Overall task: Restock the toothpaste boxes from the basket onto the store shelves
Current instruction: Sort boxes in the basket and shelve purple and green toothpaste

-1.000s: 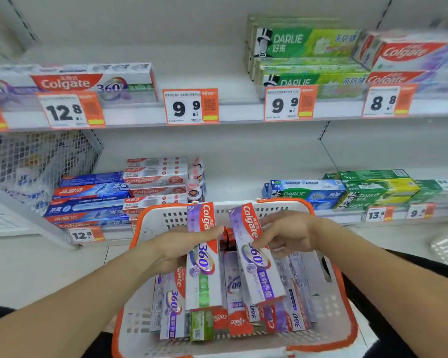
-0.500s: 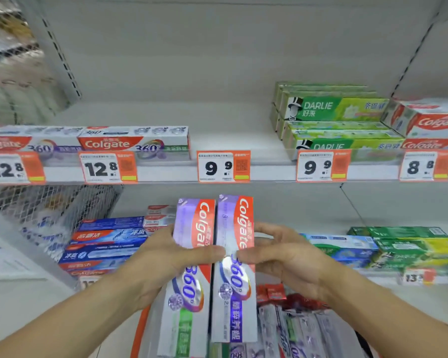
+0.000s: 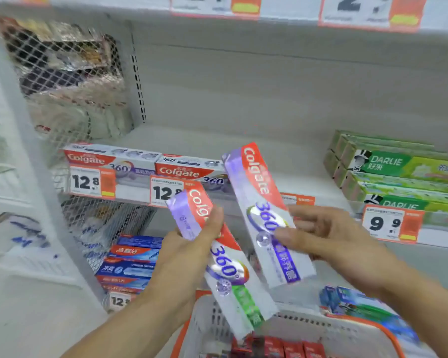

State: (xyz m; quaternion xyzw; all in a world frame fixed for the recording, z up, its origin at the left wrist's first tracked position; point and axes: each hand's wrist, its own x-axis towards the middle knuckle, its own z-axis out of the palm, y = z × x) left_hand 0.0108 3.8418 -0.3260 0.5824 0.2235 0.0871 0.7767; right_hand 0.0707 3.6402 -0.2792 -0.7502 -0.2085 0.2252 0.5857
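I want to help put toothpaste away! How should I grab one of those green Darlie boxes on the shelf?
Grip a top Darlie box across its narrow width, near the end closest to you, coming from the front of the shelf. The boxes are long and thin and lie flat in a stack, so probably only the top and front faces are free; fingers over the top, thumb on the front, then slide it out.

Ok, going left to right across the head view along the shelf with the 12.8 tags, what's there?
Wire mesh divider → two Colgate 360 boxes lying flat → bare shelf → stacked green Darlie boxes.
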